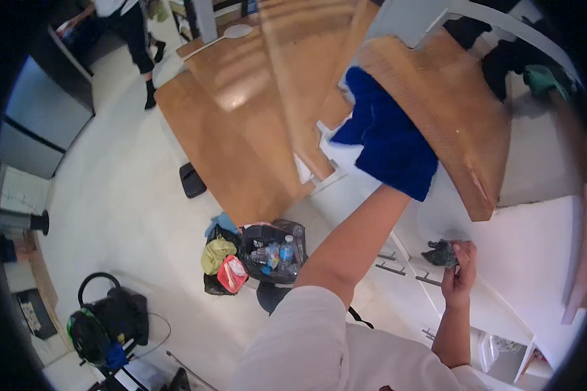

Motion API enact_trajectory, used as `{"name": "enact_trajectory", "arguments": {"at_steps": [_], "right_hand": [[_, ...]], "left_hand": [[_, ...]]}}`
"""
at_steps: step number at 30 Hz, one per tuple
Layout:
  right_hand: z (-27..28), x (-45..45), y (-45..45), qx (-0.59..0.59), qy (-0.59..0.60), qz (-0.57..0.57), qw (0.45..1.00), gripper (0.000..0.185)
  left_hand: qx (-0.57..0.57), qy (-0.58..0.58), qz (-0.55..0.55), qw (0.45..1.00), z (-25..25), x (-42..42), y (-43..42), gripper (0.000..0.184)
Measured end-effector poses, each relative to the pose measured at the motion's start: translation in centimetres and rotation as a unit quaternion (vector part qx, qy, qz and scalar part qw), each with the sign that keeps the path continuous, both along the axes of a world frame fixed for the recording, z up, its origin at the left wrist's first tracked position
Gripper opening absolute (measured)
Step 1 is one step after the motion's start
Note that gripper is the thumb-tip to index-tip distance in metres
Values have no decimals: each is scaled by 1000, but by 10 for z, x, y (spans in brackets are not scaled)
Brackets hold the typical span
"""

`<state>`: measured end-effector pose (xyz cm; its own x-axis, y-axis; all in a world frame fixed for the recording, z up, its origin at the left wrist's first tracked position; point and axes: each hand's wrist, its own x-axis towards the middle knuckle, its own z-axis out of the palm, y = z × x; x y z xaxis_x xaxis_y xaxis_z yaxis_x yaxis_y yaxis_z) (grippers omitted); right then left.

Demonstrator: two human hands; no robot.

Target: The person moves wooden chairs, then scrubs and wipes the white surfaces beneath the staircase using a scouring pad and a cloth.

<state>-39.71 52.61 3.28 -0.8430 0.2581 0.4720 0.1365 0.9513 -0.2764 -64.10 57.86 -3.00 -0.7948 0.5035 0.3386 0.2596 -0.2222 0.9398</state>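
A dark blue cloth [394, 133] with a towel-like surface covers my left hand, hiding its fingers. Only the forearm [365, 238] shows below the cloth's lower edge. The cloth lies against the edge of a curved brown wooden top [450, 98]. Lower right, my right hand [462, 267] is closed on a crumpled dark grey-green rag [440, 254]. It is above a white cabinet front with metal handles [391, 267], near a pale surface [528, 260].
A wooden table [209, 150] bears a white spoon-shaped object [238, 31]. On the floor are a black-lined bin [272, 274] with plastic bottles, a red container [232, 274], a black object [192, 180] and a dark vacuum-like machine [111, 322]. Another person [134, 39] stands upper left.
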Motion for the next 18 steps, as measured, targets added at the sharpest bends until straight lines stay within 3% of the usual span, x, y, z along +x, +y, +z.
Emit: {"name": "enact_trajectory", "arguments": {"at_steps": [6, 10, 13, 14, 16, 18], "right_hand": [[-15, 7, -20, -53, 56, -56, 995, 53], [-14, 14, -33, -42, 39, -92, 994, 50], [-24, 31, -35, -56, 45, -192, 979, 44], [-33, 40, -29, -41, 73, -208, 975, 41], [-42, 47, -23, -47, 144, -223, 963, 40], [-38, 43, -18, -86, 230, -217, 945, 40]], "left_hand": [[-178, 97, 29, 979, -15, 82, -38, 28], [12, 164, 61, 984, 23, 13, -41, 31], [108, -60, -110, 986, -10, -17, -12, 32], [139, -75, -118, 980, -13, -24, -11, 31], [89, -31, -55, 994, -16, -14, -13, 32], [-70, 86, 91, 990, 1, 35, -40, 35]]}}
